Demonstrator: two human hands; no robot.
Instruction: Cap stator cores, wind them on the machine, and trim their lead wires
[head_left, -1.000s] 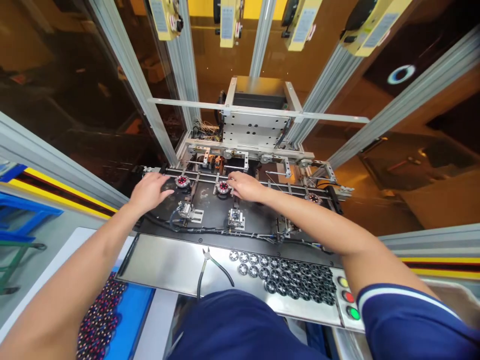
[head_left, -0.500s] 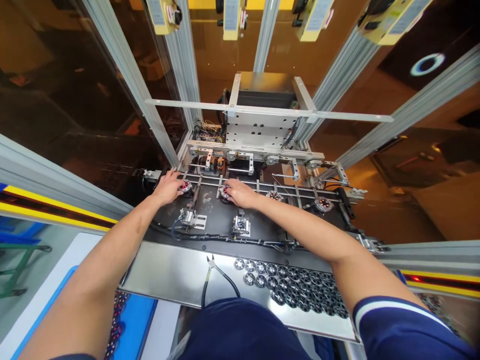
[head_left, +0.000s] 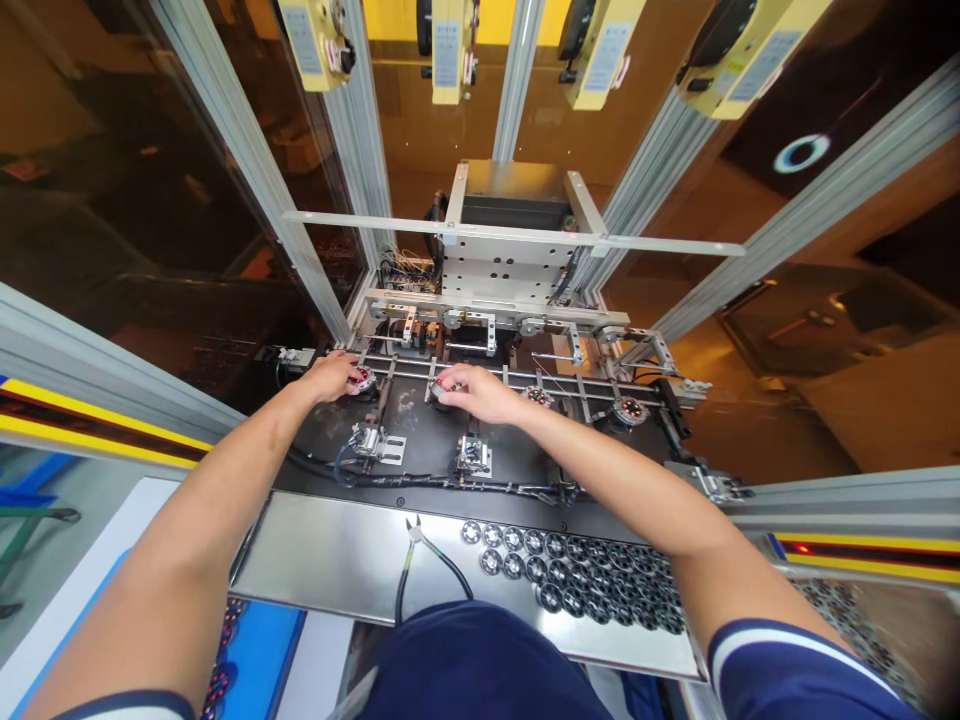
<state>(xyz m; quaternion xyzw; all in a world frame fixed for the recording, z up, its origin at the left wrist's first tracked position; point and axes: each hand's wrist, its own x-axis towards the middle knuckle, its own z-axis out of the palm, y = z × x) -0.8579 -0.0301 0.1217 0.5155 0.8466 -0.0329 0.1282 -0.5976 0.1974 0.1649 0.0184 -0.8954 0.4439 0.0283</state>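
Both hands, a second ago hovering short of the fixtures, now seated: left hand point(head_left: 332, 376) fingers closed on wound stator point(head_left: 362, 377) at 10 o'clock, right hand point(head_left: 472, 391) gripping second stator point(head_left: 444, 383) at 12 o'clock on black worktop point(head_left: 424, 440).

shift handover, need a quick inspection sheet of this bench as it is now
surface: steel shelf in front of black fixture plate
job's things: red-wound round parts, one under left hand, one under right hand; two more sit on the rail
clutter: cutters; rows of dark round parts
grippers: both hands rest on parts, grip unclear
cables: black bundle along the plate's front
surroundings: aluminium posts, yellow units overhead
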